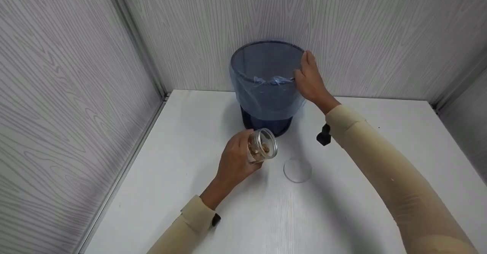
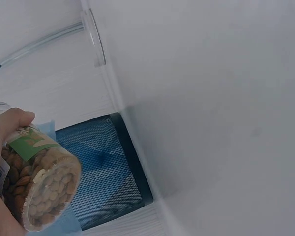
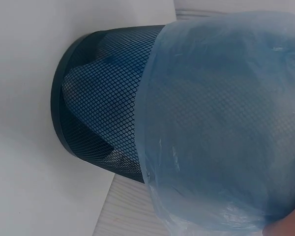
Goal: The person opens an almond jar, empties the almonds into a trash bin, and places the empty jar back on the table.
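Note:
My left hand (image 1: pixel 234 158) grips a clear plastic jar (image 1: pixel 255 147), tilted with its open mouth facing right in the head view. Almonds (image 2: pixel 51 191) fill the jar's bottom part, and a green label (image 2: pixel 33 141) shows in the left wrist view. With the right hand (image 1: pixel 311 79) I hold the rim of a dark blue mesh wastebasket (image 1: pixel 265 125), thumb on the near side. A thin blue bag (image 1: pixel 266 101) lines the basket and folds down over its outside. The jar is in front of the basket, apart from the rim. The basket's bottom inside is hidden.
A clear round lid (image 1: pixel 297 170) lies on the white table (image 1: pixel 258 223), right of the jar. Wood-grain panels stand at the back (image 1: pixel 190 37) and on both sides. The basket stands near the table's back edge.

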{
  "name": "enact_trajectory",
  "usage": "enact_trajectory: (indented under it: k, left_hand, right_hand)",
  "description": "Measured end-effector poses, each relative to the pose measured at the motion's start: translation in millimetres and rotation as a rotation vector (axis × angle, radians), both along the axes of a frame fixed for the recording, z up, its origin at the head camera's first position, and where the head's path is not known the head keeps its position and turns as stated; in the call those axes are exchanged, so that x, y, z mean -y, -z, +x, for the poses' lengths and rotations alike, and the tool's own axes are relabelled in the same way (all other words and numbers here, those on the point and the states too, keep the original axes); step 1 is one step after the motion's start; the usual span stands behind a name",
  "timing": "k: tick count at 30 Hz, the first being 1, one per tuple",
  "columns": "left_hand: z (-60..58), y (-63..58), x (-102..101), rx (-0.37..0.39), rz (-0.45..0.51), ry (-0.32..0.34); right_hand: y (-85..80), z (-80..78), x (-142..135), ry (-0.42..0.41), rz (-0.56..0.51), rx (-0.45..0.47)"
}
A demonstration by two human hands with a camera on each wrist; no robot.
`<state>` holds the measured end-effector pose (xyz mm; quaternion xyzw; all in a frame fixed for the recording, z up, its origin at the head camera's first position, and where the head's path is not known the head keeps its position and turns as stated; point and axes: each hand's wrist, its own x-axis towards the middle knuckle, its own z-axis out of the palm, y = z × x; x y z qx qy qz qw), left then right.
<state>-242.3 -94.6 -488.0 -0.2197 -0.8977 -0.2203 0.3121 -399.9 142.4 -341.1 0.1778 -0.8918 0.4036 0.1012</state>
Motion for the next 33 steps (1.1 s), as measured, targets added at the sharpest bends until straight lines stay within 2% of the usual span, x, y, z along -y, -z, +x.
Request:
enact_trajectory:
  k: [9,18,25,33]
  left_hand:
    - [-5.3,-8.6,0,0.004,0.020,-0.004]
    - [-5.6,-15.7,4,0.026,0.053,0.007]
    - [-10.0,-29.2,13,0.015,0.100,0.016]
    - [-15.6,-45.3,19,-0.013,0.145,0.026]
  right_hand:
    - [-1.4,-2.3,0,0.023,0.035,-0.031]
    - [3.5,-1.1,-1,0.045,0.095,-0.051]
    - [2.6,-1.6,1,0.047,0.121,-0.052]
    - [-2.2,-0.1,1,0.061,0.180,-0.008]
